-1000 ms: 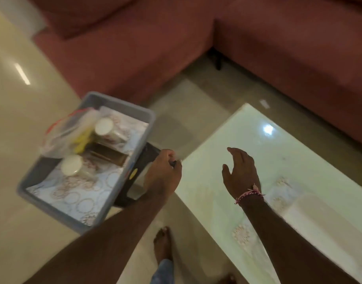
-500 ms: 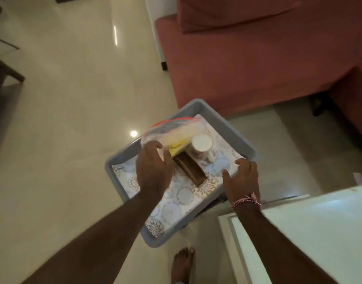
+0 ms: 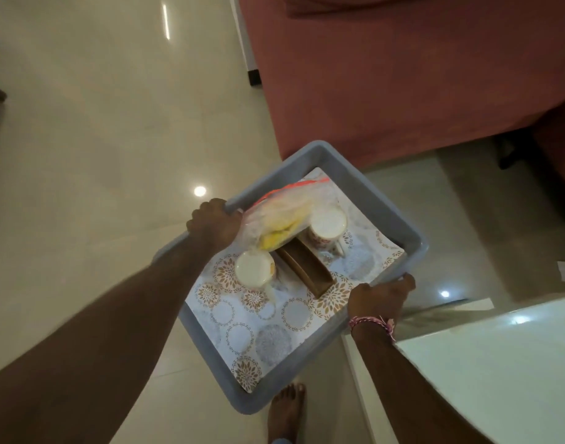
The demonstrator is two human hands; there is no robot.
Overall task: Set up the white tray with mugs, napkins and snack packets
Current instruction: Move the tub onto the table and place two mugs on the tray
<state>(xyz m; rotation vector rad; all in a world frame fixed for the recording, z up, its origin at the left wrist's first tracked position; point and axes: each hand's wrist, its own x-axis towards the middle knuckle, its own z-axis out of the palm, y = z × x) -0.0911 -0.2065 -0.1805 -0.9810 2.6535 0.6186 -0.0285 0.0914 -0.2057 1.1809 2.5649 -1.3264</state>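
With the left hand [image 3: 214,223] curled around one rim and the right hand [image 3: 379,296] clamped on the opposite rim, the loaded tray [image 3: 412,240] sits mid-frame beside the glass table [image 3: 499,363] at lower right — it should stay level, since both mugs [image 3: 255,270] and the leaning snack bag [image 3: 282,221] could tip.

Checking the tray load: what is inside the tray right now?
On the patterned liner of the tray: two mugs, a brown holder between them, and a clear snack bag leaning over it. The holder's contents are not visible.
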